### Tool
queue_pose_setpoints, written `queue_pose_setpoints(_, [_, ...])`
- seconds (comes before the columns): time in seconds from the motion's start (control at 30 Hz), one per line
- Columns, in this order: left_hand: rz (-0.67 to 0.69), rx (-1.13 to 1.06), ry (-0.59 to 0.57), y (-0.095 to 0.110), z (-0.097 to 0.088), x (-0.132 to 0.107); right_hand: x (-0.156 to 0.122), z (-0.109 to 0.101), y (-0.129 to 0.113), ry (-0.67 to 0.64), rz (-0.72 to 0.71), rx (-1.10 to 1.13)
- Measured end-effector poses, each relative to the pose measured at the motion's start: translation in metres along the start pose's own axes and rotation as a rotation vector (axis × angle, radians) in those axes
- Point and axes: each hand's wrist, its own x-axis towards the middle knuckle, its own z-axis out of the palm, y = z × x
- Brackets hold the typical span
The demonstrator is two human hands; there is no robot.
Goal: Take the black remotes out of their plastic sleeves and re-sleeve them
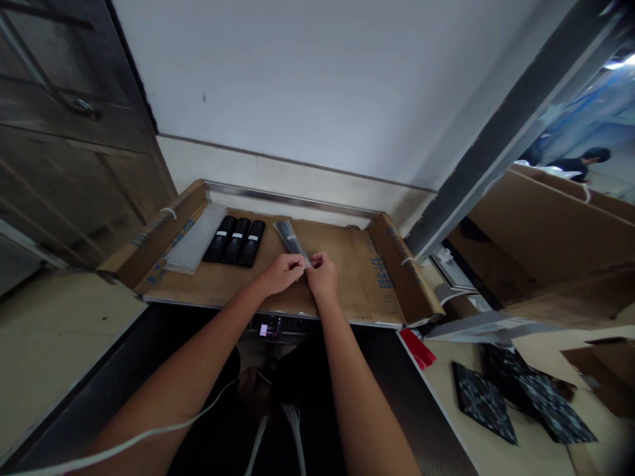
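Plastic sleeve [292,240] pinched by left hand [286,272], right hand [323,274]; cardboard tray [353,268] holds three black items [237,244].

To my left I see a metal door [74,162] with a bent bar handle [30,63]; a pale wall [297,86] rises ahead of me. On my right a grey post [496,139] leans across my view, beside a large cardboard box [555,244], and a person in dark clothing [570,165] bends beyond it. Lower right, near a red item [417,349] I can't identify, lie dark mottled flat pieces [483,403]. A small lit screen [265,328] glows below me.
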Motion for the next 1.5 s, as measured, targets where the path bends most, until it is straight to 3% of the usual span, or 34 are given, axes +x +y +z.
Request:
queue_pose_setpoints(0.43, [0.052,0.111,0.087,-0.001,0.001,-0.001,-0.004,-0.007,-0.004,-0.063,-0.046,-0.012])
queue_pose_setpoints(0.6, [0.103,0.278,0.299,-0.002,0.000,0.002,-0.005,-0.008,-0.004,-0.051,-0.061,0.008])
queue_pose_setpoints(0.77, [0.073,0.454,0.177,-0.001,0.001,0.001,-0.008,-0.009,0.001,-0.095,-0.067,0.039])
queue_pose_setpoints(0.83, [0.072,0.496,0.185,-0.001,0.001,0.000,-0.013,-0.011,0.002,-0.118,-0.093,0.034])
queue_pose_setpoints(1.03, [-0.034,0.363,0.380,-0.008,-0.005,0.002,-0.036,-0.027,0.001,-0.110,-0.179,-0.034])
queue_pose_setpoints(1.17, [-0.120,0.275,0.448,-0.012,-0.010,0.004,-0.053,-0.036,0.002,-0.029,-0.196,-0.102])
queue_pose_setpoints(1.3, [-0.136,0.252,0.467,-0.013,-0.012,0.004,-0.066,-0.046,0.009,0.061,-0.108,-0.038])
queue_pose_setpoints(1.4, [-0.138,0.246,0.492,-0.014,-0.012,0.005,-0.067,-0.057,0.019,0.055,0.034,0.216])
queue_pose_setpoints(1.5, [-0.118,0.277,0.524,-0.014,-0.011,0.005,-0.062,-0.069,0.027,0.132,0.225,0.479])
